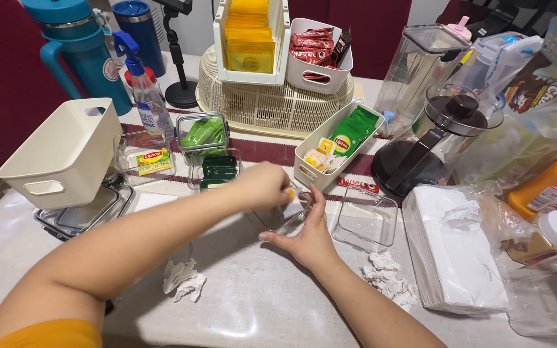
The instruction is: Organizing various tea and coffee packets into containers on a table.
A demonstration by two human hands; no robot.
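Hiding a small yellowish item [290,192], left hand [262,185] possibly pinches it beside right hand [307,237].

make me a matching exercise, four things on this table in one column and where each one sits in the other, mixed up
Things:
1. spray bottle
2. coffee pot
3. tissue stack
4. cream bin

Places:
A. far left, tilted on clear containers
B. right of the hands, in clear wrap
C. behind the left clear boxes, beside the teal jug
D. right of the tea-bag tray

Pairs: 1-C, 2-D, 3-B, 4-A
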